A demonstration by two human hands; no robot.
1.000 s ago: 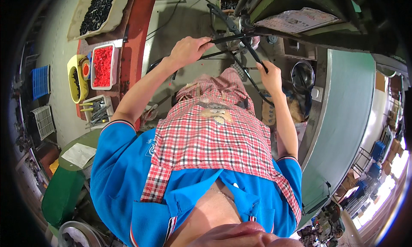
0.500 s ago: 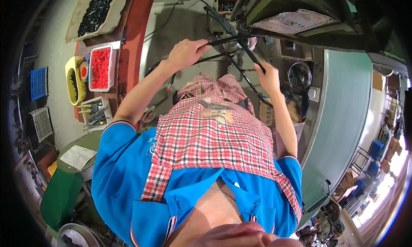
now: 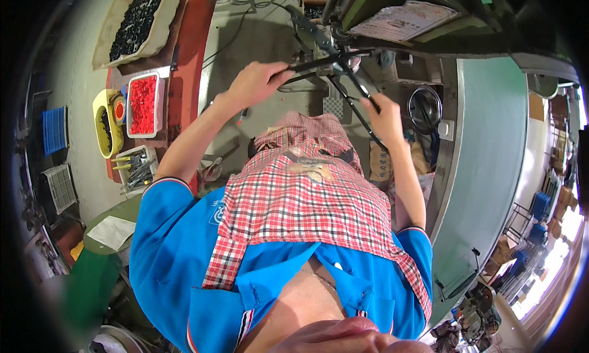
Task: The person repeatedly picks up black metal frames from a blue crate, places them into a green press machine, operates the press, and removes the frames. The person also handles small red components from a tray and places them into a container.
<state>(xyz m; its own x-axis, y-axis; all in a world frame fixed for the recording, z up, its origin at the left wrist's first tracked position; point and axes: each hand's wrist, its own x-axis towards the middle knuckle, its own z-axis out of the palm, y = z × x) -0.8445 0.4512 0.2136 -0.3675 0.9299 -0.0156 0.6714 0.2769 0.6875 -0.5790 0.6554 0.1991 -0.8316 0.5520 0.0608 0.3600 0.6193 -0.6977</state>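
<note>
A black tubular metal frame point(image 3: 316, 63) with crossing bars is held out in front of me, above the floor and beyond my red checked apron point(image 3: 307, 206). My left hand point(image 3: 261, 84) is closed round the left end of one bar. Lower and to the right, my right hand point(image 3: 386, 118) grips a slanting bar, its fingers wrapped round it. The bars cross between the two hands, near a fitting close to the machine. Part of the frame's far end is dark and hard to make out against the machine.
At left, a red-edged bench point(image 3: 190, 65) carries a large tray of black parts point(image 3: 138, 25), a white tray of red parts point(image 3: 143, 104), a yellow container point(image 3: 109, 129) and a box of pliers-like tools point(image 3: 136, 169). A green machine overhangs ahead; a green tabletop point(image 3: 491, 157) stands right.
My left hand has moved slightly left and down, and my right hand a little lower. The frame has shifted slightly with them; both hands keep their hold.
</note>
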